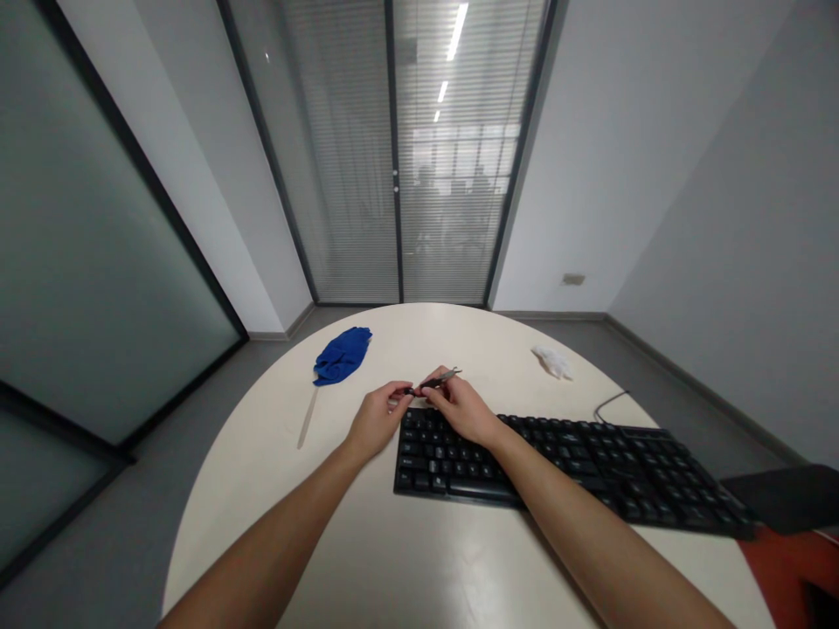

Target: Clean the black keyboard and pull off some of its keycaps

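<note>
My left hand (378, 419) is closed in a pinch on a small black piece (410, 391), which looks like a keycap. My right hand (462, 408) grips a small dark tool with a thin forked end (440, 379); the fork points away to the right. The tool's other end meets the fingertips of my left hand, close to the black piece. Both hands are just above the upper left corner of a black keyboard (485, 491), and my right wrist and forearm cross over its keys. Some keys are hidden under that arm.
On the round white table (315, 542), a crumpled blue cloth (342, 355) lies at the left, beside a thin pale stick (307, 419). A crumpled white tissue (552, 362) lies at the right. The keyboard's cable (609, 402) runs toward the right edge. A red and black chair (790, 559) stands there.
</note>
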The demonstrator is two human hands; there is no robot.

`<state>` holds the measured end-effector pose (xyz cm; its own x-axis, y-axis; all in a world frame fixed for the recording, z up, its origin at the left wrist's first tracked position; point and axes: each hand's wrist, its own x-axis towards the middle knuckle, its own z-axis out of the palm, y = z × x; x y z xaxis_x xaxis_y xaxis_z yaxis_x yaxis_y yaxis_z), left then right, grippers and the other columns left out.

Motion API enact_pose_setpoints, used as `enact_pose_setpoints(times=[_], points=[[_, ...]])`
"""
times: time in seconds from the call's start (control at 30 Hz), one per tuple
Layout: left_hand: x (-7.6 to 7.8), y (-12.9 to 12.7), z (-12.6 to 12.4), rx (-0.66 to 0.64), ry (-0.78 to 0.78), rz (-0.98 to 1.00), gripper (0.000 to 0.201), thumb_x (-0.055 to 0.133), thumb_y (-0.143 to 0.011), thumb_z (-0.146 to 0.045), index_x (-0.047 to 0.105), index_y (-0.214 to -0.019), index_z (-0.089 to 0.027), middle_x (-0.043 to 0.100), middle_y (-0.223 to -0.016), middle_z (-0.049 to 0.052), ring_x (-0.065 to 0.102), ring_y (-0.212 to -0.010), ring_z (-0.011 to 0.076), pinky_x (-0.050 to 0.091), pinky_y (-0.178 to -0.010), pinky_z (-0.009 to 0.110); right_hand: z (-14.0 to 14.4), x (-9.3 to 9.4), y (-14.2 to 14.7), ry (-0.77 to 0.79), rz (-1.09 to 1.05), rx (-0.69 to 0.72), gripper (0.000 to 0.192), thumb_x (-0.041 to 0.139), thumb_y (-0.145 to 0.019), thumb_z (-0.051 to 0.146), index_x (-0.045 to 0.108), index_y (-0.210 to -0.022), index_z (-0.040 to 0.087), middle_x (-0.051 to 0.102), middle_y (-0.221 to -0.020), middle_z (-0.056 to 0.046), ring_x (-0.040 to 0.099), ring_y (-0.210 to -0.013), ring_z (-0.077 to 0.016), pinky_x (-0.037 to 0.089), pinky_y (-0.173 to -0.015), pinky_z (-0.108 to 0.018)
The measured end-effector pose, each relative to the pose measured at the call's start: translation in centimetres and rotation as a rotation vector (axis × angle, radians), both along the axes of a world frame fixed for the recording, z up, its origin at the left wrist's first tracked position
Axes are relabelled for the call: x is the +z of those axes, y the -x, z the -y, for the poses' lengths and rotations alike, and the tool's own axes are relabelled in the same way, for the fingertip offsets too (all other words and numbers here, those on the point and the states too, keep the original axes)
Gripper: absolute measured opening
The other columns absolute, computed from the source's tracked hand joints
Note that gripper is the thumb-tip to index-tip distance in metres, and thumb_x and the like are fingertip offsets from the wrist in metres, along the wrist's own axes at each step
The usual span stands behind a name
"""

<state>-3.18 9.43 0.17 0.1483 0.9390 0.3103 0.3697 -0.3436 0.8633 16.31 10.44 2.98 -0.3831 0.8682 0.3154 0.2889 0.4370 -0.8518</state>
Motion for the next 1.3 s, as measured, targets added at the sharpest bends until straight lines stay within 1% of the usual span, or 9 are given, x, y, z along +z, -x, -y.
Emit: enact_pose_setpoints(times=[0.1, 0.23, 0.43, 0.63, 0.8, 0.97, 1.07, 1.2, 1.3], points=[[-0.06, 0.05, -0.14, 0.032, 0.011, 0.005, 0.027, 0.062, -0.088, -0.036, 0.069, -0.105, -0.016, 0.075, -0.095, 0.008, 0.071, -0.086, 0.0207, 0.057, -0.075, 0.031, 0.06, 0.04, 0.02, 0.052, -0.040, 0.001, 0.020, 0.061, -0.091, 0.040, 0.061, -0.093, 0.019, 0.064, -0.080, -0.001, 0.059, -0.073, -0.0165, 0.046, -0.067, -0.030], [-0.02, 0.18, -0.15, 0.042, -0.004, 0.000, 0.026, 0.062, -0.088, -0.039, 0.070, -0.100, -0.017, 0.075, -0.091, 0.006, 0.070, -0.082, 0.0200, 0.056, -0.072, 0.030, 0.11, -0.02, 0.00, 0.106, -0.113, -0.003, 0.029, 0.070, -0.084, 0.046, 0.058, -0.086, 0.019, 0.063, -0.075, 0.001, 0.058, -0.067, -0.0148, 0.043, -0.062, -0.027], [0.01, 0.14, -0.16, 0.071, -0.020, 0.033, 0.030, 0.064, -0.087, -0.040, 0.069, -0.104, -0.016, 0.074, -0.092, 0.007, 0.070, -0.082, 0.0195, 0.056, -0.073, 0.029, 0.15, 0.08, 0.04, 0.119, -0.083, -0.026, 0.034, 0.067, -0.085, 0.052, 0.055, -0.089, 0.021, 0.061, -0.068, 0.004, 0.053, -0.059, -0.0129, 0.038, -0.057, -0.026], [0.09, 0.16, -0.07, 0.063, -0.017, 0.033, 0.029, 0.063, -0.087, -0.036, 0.070, -0.107, -0.016, 0.073, -0.093, 0.008, 0.070, -0.081, 0.0191, 0.056, -0.071, 0.028, 0.05, 0.03, 0.09, 0.156, -0.131, -0.009, 0.037, 0.065, -0.086, 0.056, 0.052, -0.090, 0.021, 0.067, -0.076, 0.000, 0.060, -0.065, -0.0154, 0.042, -0.059, -0.027], [0.01, 0.28, -0.18, 0.100, -0.034, 0.007, 0.025, 0.064, -0.087, -0.039, 0.069, -0.098, -0.016, 0.073, -0.088, 0.006, 0.069, -0.080, 0.0194, 0.055, -0.072, 0.029, 0.18, 0.23, 0.08, 0.137, -0.065, 0.004, 0.036, 0.063, -0.087, 0.056, 0.053, -0.090, 0.021, 0.058, -0.065, 0.005, 0.049, -0.055, -0.0126, 0.033, -0.052, -0.025], [-0.15, 0.24, -0.24, 0.116, -0.047, -0.007, 0.025, 0.064, -0.087, -0.039, 0.068, -0.098, -0.017, 0.072, -0.086, 0.005, 0.068, -0.079, 0.0188, 0.055, -0.072, 0.029, 0.30, 0.32, 0.14, 0.136, -0.072, 0.002, 0.037, 0.063, -0.086, 0.057, 0.053, -0.088, 0.021, 0.053, -0.062, 0.006, 0.043, -0.052, -0.0114, 0.029, -0.050, -0.025], [-0.02, 0.17, -0.14, 0.097, -0.042, 0.030, 0.027, 0.063, -0.086, -0.038, 0.069, -0.102, -0.017, 0.072, -0.090, 0.006, 0.068, -0.084, 0.0193, 0.055, -0.072, 0.028, 0.30, 0.27, 0.16, 0.129, -0.096, 0.001, 0.037, 0.063, -0.086, 0.056, 0.052, -0.088, 0.021, 0.054, -0.063, 0.005, 0.043, -0.054, -0.0115, 0.029, -0.050, -0.024], [0.21, 0.16, -0.18, 0.052, 0.025, 0.129, 0.034, 0.065, -0.085, -0.041, 0.070, -0.107, -0.016, 0.074, -0.096, 0.008, 0.068, -0.086, 0.0197, 0.056, -0.075, 0.030, 0.29, 0.14, 0.09, 0.108, -0.081, -0.008, 0.033, 0.062, -0.089, 0.053, 0.052, -0.088, 0.022, 0.059, -0.065, 0.004, 0.044, -0.055, -0.0121, 0.031, -0.052, -0.024], [0.18, 0.33, -0.61, 0.034, 0.129, 0.264, 0.041, 0.069, -0.082, -0.049, 0.073, -0.103, -0.014, 0.076, -0.093, 0.009, 0.070, -0.081, 0.0197, 0.056, -0.074, 0.031, 0.36, 0.04, 0.01, 0.051, -0.062, 0.001, 0.028, 0.061, -0.091, 0.049, 0.053, -0.089, 0.022, 0.068, -0.079, 0.001, 0.052, -0.063, -0.0137, 0.039, -0.060, -0.026]])
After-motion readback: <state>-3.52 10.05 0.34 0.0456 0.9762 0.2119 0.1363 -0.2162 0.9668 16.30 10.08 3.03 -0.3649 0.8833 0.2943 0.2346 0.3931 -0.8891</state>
